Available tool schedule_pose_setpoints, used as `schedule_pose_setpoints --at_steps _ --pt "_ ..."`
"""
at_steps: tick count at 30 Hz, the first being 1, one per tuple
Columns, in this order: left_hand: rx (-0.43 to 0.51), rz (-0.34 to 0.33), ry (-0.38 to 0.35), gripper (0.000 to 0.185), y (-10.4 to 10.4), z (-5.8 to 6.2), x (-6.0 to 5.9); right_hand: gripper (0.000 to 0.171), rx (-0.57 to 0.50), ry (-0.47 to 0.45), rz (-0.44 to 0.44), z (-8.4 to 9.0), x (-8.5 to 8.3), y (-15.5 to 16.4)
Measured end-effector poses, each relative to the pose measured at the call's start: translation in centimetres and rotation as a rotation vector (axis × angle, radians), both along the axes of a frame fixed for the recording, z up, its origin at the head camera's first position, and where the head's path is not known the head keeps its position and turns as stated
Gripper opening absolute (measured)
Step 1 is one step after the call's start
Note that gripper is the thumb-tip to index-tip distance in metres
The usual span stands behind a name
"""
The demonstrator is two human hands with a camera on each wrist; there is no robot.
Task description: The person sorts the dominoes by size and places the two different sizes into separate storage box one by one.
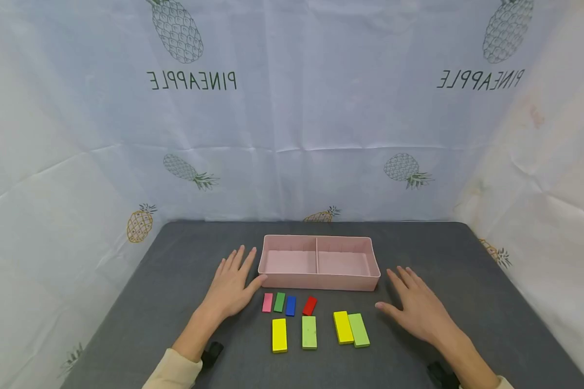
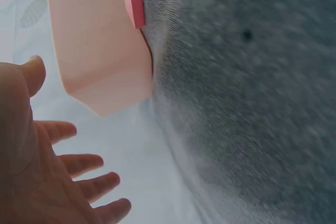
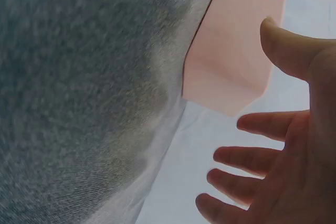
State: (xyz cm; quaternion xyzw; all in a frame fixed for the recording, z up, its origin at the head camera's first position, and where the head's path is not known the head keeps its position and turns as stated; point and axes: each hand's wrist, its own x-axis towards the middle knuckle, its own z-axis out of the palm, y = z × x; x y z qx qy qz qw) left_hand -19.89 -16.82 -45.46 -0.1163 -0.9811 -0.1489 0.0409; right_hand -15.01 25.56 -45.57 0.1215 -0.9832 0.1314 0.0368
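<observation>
A pink tray (image 1: 319,282) with two empty compartments stands mid-table. My left hand (image 1: 232,281) lies flat and open on the grey mat, its thumb close to the tray's front left corner. My right hand (image 1: 415,303) lies flat and open to the right of the tray, holding nothing. Between the hands sits a row of small blocks: pink (image 1: 267,302), green (image 1: 279,302), blue (image 1: 290,306), red (image 1: 310,305). Nearer me lie long blocks: yellow (image 1: 279,335), green (image 1: 309,332), then yellow (image 1: 343,327) touching green (image 1: 358,330). The left wrist view shows the open palm (image 2: 37,182) beside the tray (image 2: 100,51).
The grey table (image 1: 175,259) is walled on the back and both sides by white pineapple-print cloth (image 1: 292,135). The right wrist view shows spread fingers (image 3: 247,161) near the tray's corner (image 3: 231,72). Bare mat lies to the outside of each hand.
</observation>
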Motion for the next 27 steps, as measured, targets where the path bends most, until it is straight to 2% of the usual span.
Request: schedule_pose_setpoints --at_steps 8,13,20,27 --pt "0.124 0.02 -0.048 0.078 0.7 0.1 -0.5 0.074 -0.027 -0.032 0.022 0.8 0.8 -0.8" --pt "0.203 0.04 -0.08 0.076 1.0 0.0 -0.9 0.063 -0.084 -0.032 0.031 0.9 1.1 -1.1" --pt "0.304 0.02 -0.077 0.072 1.2 -0.2 -1.3 0.061 -0.173 -0.067 0.074 1.0 1.6 -1.8" --pt "0.419 -0.012 -0.106 0.069 1.5 -0.5 -1.7 0.059 -0.228 -0.115 0.169 0.4 2.0 -2.2"
